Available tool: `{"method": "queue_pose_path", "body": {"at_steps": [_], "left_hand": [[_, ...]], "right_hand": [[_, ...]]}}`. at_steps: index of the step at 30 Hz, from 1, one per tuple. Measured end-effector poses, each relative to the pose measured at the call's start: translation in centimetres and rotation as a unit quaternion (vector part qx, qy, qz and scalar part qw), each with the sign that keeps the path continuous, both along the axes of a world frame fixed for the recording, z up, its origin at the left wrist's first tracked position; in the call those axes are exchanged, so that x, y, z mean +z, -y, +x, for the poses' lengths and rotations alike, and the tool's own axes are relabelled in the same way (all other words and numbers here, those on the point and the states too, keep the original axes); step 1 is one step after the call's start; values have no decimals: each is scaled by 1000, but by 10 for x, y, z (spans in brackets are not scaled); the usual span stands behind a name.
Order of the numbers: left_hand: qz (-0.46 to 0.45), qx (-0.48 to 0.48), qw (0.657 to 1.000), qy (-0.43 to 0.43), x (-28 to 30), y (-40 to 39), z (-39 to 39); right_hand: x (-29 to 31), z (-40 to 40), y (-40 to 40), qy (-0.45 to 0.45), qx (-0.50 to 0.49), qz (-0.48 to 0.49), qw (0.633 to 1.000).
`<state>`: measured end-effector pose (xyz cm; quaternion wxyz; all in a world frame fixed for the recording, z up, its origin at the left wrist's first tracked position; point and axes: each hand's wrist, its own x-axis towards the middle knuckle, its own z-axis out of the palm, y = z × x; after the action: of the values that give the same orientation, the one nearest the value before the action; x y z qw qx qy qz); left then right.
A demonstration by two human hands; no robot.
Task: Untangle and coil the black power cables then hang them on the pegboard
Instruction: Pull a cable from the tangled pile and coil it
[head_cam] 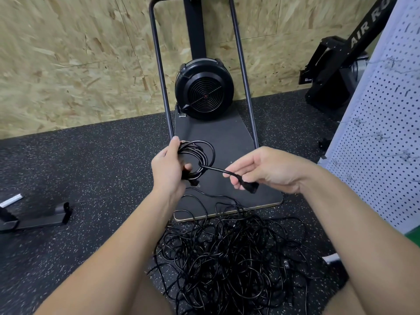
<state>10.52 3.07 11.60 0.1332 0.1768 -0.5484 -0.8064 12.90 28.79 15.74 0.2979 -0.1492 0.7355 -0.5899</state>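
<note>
- Head view: a person crouches over a tangle of black power cables point(229, 253) on the speckled rubber floor point(79, 167), one cable already wound into a coil point(200, 155) held above the tangle.
- Left hand point(169, 165) grips the coil's near-left side, thumb over the top of the loops and fingers curled through the middle; a plug of the same cable pokes out just below that hand.
- Right hand point(261, 170) pinches the cable's free tail just behind its connector point(251, 187), fingers curled round it.
- The tail runs from the coil's lower right edge down and to the right into the right hand, a short and nearly straight stretch; its long axis lies across the view, so the judgement is that the last turn or tuck falls to the right hand, bringing the connector back toward the coil.
- White pegboard point(384, 133) stands well to the right of the coil, its wire hooks bare; the right hand is the nearer one to it.
- Beyond the coil, a black fan-wheel exercise machine point(204, 92) sits on a dark base board point(227, 137) against a chipboard wall point(68, 64), its frame tubes rising on either side.
- Nothing lies between the coil and the pegboard, though loose loops of the tangle spread under both forearms and could snag a hanging end.
</note>
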Motion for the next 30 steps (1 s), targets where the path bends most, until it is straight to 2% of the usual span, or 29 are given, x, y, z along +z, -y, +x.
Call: {"method": "queue_pose_path", "body": {"at_steps": [3,8,11,15,18,26,28,30], "left_hand": [[3,14,999,49,1,0,-4],[2,31,998,58,-9,6,-14],[22,2,997,77,-12,11,-20],[65,-45,995,61,-14,20,-24],[66,-42,994,76,-23,26,-28],[61,25,992,104,-36,29,-38],[104,18,990,96,-36,36,-39],[165,-9,982,89,-30,48,-37]], "right_hand": [[2,5,8,-12,4,-3,1000],[8,20,37,-69,-15,11,997],[7,21,40,-77,-54,-37,995],[1,14,37,-109,-128,-87,982],[-2,21,48,-122,-109,-112,980],[-2,39,63,-146,31,-106,983],[-6,34,59,-145,15,-131,980],[-13,19,45,-162,-48,-153,974]]}}
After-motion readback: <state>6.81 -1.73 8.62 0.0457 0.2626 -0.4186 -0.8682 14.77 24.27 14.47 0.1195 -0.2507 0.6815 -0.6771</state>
